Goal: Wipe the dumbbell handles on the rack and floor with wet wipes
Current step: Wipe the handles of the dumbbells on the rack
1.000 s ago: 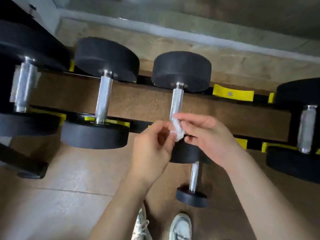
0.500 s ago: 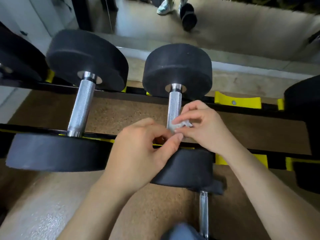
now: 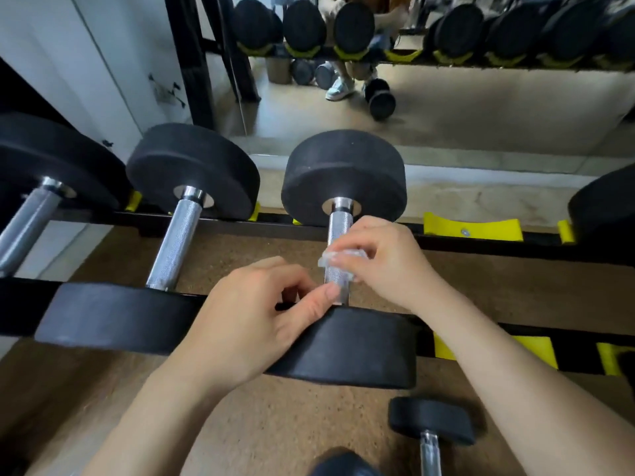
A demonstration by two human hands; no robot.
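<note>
The right grip [image 3: 381, 266] pinched a small bunched wipe [image 3: 331, 257] between thumb and fingertips, pressing it onto the handle [image 3: 340, 221] of the rack dumbbell [image 3: 343, 170] directly under it. The wipe sat about midway along the handle, with bare knurled metal beyond and nearer than the pinch. The left grip [image 3: 254, 321] lay just nearer, over the dumbbell's near head. Its fingers were curled and its thumb tip touched the handle's near end; whether it held any of the wipe I could not tell.

The likeliest slip was coverage. The wipe looked too small and wadded to wrap the bar, so a straight stroke would probably have cleaned only the top and missed the underside. The knurling might have snagged and torn it, or dragged it out of so light a pinch. A hard push could also have rolled the dumbbell on the rack [image 3: 481, 243]. The next handle [image 3: 175, 242], left of both grips, and the floor dumbbell [image 3: 431, 424] below them carried no wipe.
</note>
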